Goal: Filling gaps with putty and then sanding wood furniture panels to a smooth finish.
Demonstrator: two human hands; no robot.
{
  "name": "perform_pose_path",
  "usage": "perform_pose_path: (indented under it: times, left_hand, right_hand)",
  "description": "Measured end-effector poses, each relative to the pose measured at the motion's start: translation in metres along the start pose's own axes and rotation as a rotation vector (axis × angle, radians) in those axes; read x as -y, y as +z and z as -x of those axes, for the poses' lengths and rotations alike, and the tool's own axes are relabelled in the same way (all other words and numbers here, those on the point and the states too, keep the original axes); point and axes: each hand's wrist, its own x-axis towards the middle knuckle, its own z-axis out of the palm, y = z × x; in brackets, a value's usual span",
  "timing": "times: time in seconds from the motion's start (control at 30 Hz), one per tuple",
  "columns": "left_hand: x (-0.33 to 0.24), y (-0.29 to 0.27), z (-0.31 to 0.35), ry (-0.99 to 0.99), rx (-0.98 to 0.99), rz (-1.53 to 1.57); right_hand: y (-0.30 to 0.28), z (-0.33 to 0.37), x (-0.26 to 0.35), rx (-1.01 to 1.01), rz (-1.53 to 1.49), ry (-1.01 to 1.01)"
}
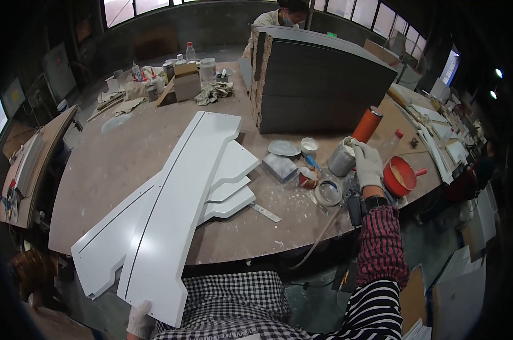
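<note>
A long white panel (177, 198) with a dark groove and notched edges lies slantwise across several similar panels (120, 232) stacked on the table. My gloved left hand (140, 319) grips its near end, at the lower edge of the picture; the thumb rests on top. At the right, my gloved right hand (368, 163) is at the mouth of a grey can (341, 158), fingers curled at its rim. What those fingers pinch is too small to make out. A pale paste shows inside the can.
A red pan (400, 177), an orange bottle (368, 124), a tape roll (328, 193) and a sanding block (280, 168) surround the can. Behind stands a large dark cabinet (324, 79), with a masked person (276, 17) beyond it. Bottles and rags (214, 92) occupy the far left.
</note>
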Motion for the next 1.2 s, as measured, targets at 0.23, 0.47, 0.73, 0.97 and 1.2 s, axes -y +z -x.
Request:
perform_pose_path:
  times: [0.23,0.47,0.73,0.97,1.2]
  left_hand:
    - [0.056,-0.054,-0.011,0.23,0.008,-0.624]
    - [-0.008,0.01,0.013,-0.067,-0.142,0.177]
    - [0.026,-0.052,0.04,0.512,0.174,-1.292]
    - [0.014,-0.032,0.046,-0.004,0.013,-0.137]
    - [0.018,-0.033,0.04,-0.128,0.027,0.015]
  right_hand:
    - [-0.025,0.088,0.054,0.076,-0.534,-0.14]
    - [-0.003,0.179,0.121,0.574,-0.953,0.016]
    - [0.031,0.252,0.197,0.677,-0.701,-0.582]
    - [0.036,0.275,0.23,0.579,-0.612,-0.693]
    - [0.033,0.276,0.232,0.609,-0.597,-0.632]
